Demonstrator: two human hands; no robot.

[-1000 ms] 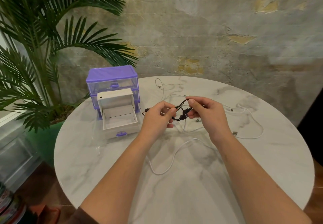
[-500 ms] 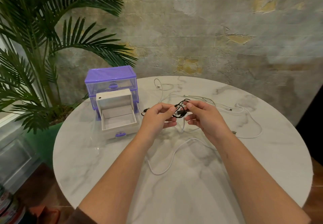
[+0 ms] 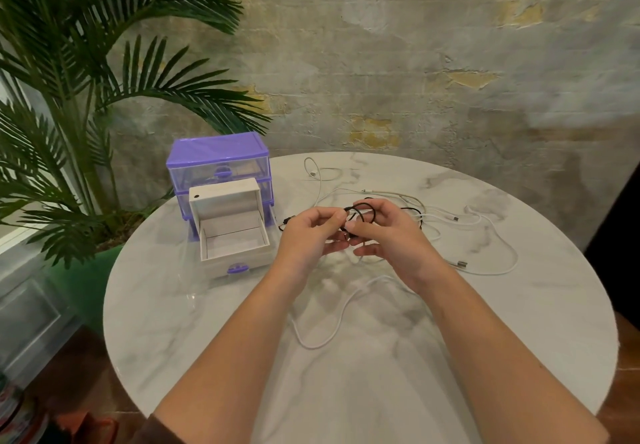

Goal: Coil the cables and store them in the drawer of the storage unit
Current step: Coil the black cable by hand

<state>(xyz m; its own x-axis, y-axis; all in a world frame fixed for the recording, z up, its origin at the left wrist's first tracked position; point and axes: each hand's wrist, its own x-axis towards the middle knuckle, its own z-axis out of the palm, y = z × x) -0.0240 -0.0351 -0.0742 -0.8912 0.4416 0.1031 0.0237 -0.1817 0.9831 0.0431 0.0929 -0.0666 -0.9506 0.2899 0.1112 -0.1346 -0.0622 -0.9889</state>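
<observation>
Your L hand & R hand both pinch the black cable coil; open drawer at 9 o'clock.

1 black cable, 1 storage unit, 1 open drawer, 2 hands.
</observation>
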